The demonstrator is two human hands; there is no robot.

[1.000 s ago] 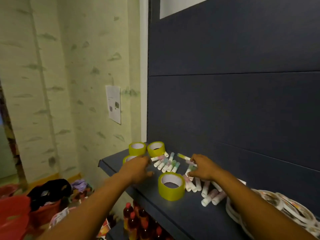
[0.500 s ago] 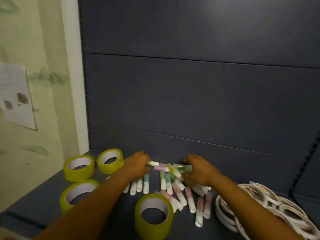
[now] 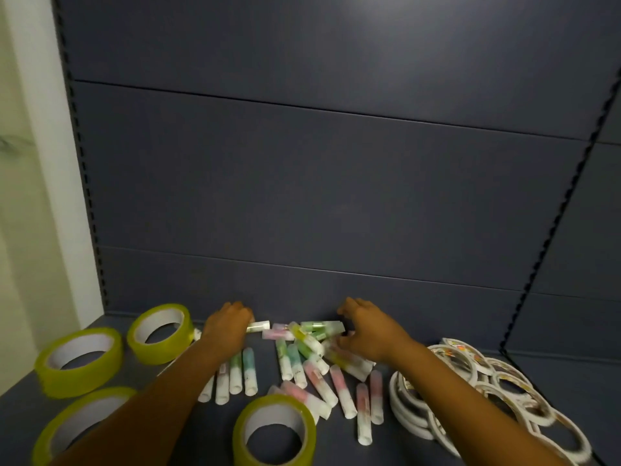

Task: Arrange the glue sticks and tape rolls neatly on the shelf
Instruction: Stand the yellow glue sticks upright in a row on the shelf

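Flanking the glue sticks [image 3: 302, 361] on the shelf [image 3: 470, 432], left hand [image 3: 226, 326] pinches one stick; right hand [image 3: 364, 327] curls over the pile, its grip on them unclear.

My left forearm covers the tops of four glue sticks [image 3: 235, 378] and part of one yellow roll [image 3: 72, 428], which the bottom edge also cuts. The front roll [image 3: 274, 432] is cropped below too. My left hand [image 3: 226, 326] hides its own fingertips. The white rolls [image 3: 477, 381] run off the lower right corner.
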